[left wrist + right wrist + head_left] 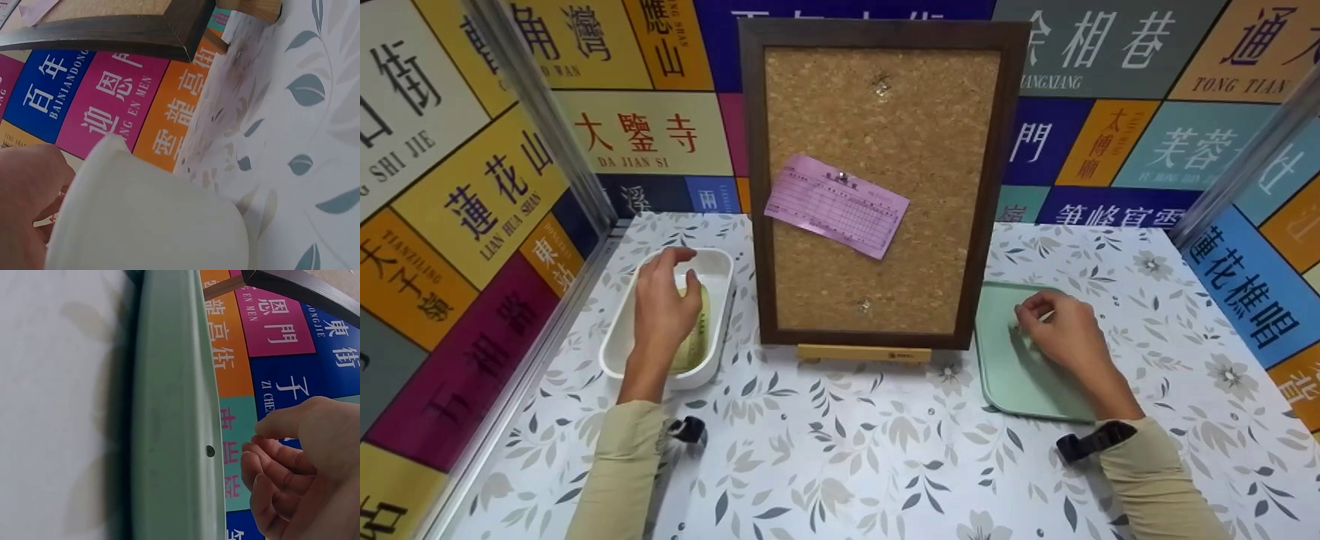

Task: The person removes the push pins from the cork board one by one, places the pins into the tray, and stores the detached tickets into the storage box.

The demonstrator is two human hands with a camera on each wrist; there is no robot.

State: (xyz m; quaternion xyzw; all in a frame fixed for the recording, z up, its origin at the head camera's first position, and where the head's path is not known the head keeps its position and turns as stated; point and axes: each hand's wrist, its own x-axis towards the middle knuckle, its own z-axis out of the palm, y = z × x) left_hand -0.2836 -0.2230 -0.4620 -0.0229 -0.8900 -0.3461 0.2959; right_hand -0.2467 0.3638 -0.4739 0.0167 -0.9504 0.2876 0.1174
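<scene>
A cork board point(885, 187) in a dark brown frame stands on a wooden stand point(864, 352), with a pink slip point(836, 205) pinned to it. My left hand point(684, 274) reaches into a white bin point(619, 337) on the left, fingers curled on a pale green stack point(697, 334) inside it. The left wrist view shows the bin's wall point(157, 219) and a bit of that hand point(22, 191). My right hand point(1031, 313) hovers over a green tray point(1012, 375), fingers curled toward the thumb. In the right wrist view the fingers point(270, 461) sit beside the tray rim point(174, 410); anything pinched is hidden.
The table point(847, 457) has a floral cloth. Colourful sign panels point(457, 195) wall it in on the left, back and right, with metal posts point(540, 112) at the corners. Two small pins point(880, 85) stick in the cork.
</scene>
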